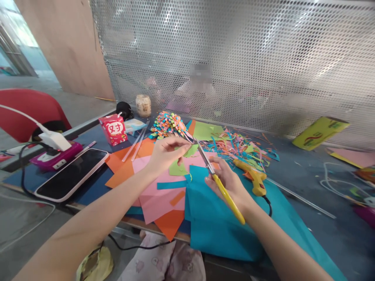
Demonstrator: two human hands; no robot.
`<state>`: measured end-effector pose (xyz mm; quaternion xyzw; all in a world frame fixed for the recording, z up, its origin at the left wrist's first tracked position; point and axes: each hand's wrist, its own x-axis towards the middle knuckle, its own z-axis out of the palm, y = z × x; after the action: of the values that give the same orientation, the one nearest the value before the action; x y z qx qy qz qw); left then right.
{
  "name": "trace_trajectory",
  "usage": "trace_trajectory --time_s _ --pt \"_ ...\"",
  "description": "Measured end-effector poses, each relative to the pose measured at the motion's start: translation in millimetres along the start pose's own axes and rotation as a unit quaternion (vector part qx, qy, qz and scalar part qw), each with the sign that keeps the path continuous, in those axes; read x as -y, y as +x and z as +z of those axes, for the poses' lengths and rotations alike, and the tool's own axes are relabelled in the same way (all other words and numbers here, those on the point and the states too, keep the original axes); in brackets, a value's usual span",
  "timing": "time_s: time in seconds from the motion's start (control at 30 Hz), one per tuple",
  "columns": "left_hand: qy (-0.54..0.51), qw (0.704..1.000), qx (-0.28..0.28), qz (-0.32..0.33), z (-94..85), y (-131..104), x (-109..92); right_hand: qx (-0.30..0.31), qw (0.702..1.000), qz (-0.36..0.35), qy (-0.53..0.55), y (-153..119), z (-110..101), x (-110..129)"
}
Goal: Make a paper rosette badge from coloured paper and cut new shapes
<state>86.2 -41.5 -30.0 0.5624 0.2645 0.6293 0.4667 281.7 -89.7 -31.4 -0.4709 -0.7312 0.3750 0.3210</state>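
Observation:
My right hand (227, 181) is wrapped around scissors (224, 191) with yellow handles; the metal blades point up and away, their tips close to my left fingertips. My left hand (170, 154) is closed in a pinch on what looks like a small piece of green paper (191, 150), partly hidden by the fingers. Under both hands lie pink paper (158, 199), blue paper (222, 230) and orange paper (124, 171). A blue strip (171, 185) and a green scrap (177, 168) rest on the pink sheet. Behind my left hand is a multicoloured fringed paper bundle (168, 124).
A yellow glue gun (253, 177) lies right of my right hand, before a heap of paper shreds (243, 146). At left are a phone (73, 175), a purple power strip (57, 158) and a red carton (113, 129). A perforated metal panel (234, 58) borders the table's back.

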Motion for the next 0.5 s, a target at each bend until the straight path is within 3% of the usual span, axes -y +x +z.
trace_trajectory --time_s 0.5 --pt "0.024 0.999 0.023 -0.012 4.4 -2.1 -3.1 0.003 1.000 0.001 -0.003 0.3 -1.1 4.4"
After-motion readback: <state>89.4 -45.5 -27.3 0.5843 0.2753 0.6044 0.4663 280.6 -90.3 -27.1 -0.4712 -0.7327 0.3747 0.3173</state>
